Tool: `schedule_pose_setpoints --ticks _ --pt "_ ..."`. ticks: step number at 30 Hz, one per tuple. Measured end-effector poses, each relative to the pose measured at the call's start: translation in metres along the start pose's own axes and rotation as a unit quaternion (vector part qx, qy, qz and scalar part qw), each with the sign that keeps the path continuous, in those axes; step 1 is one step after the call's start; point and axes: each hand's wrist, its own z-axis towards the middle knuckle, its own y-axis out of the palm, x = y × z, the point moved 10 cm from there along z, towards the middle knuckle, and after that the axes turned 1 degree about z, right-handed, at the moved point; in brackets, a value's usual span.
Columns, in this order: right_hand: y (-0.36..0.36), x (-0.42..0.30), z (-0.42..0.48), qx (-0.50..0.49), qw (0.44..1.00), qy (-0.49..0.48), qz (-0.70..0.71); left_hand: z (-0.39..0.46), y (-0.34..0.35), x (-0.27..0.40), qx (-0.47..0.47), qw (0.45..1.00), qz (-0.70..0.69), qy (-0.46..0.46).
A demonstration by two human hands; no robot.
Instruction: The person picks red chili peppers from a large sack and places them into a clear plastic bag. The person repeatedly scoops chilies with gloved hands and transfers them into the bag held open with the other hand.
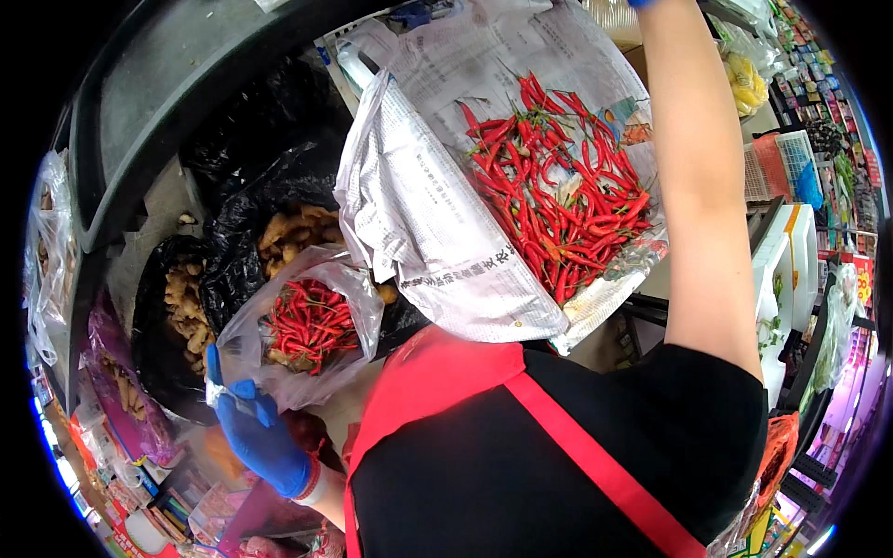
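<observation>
My left hand (259,432), in a blue glove, is beside a clear plastic bag (366,279) of red chili peppers (314,324). One finger points up along the bag's rim and the others are bent. Whitish film or tape shows at the fingers; whether they grip the bag cannot be told. My right arm reaches up past the right side of a newspaper-lined container (481,42). Only a bit of blue glove shows at the top edge; the right hand is out of view. Many red chili peppers (558,188) lie on the newspaper, whose near-left part (446,209) is folded over.
Black plastic bags (293,174) with ginger roots (187,300) lie left of the chilies. A dark-rimmed grey tray (160,63) is at upper left. White foam boxes (788,279) and a white basket (799,164) stand at right. A purple bag (125,390) is at far left.
</observation>
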Motion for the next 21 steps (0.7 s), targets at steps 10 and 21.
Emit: schedule_pose_setpoints --ticks 10,21 --pt "0.093 0.162 -0.224 -0.254 0.965 0.010 -0.071 0.000 -0.002 -0.002 0.046 0.999 -0.006 -0.012" --pt "0.053 0.159 -0.228 -0.147 0.971 0.035 -0.185 -0.002 -0.002 -0.009 0.050 0.998 -0.017 -0.019"
